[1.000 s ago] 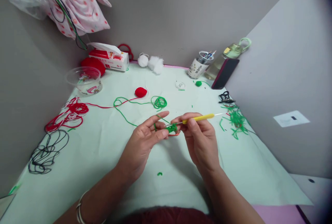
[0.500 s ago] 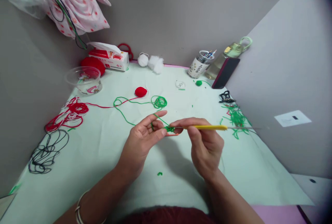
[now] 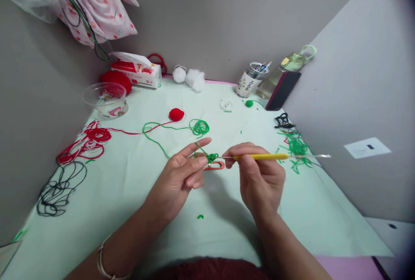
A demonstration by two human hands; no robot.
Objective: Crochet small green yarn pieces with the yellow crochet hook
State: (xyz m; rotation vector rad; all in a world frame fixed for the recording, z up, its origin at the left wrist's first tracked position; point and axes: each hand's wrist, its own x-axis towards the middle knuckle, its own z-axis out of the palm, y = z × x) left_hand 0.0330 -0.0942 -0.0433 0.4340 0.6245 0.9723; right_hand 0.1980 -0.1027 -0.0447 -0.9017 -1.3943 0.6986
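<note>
While L grip (image 3: 173, 180) pinches green piece (image 3: 212, 157) | R grip (image 3: 261, 180) holds hook (image 3: 262, 157) | best w/ yarn (image 3: 201, 149) evenly taut, hook lvl

Yellow-handled metal crochet hook (image 3: 261, 157) held near-horizontal; small green crocheted yarn piece (image 3: 212, 158) pinched at hook's left tip.
</note>
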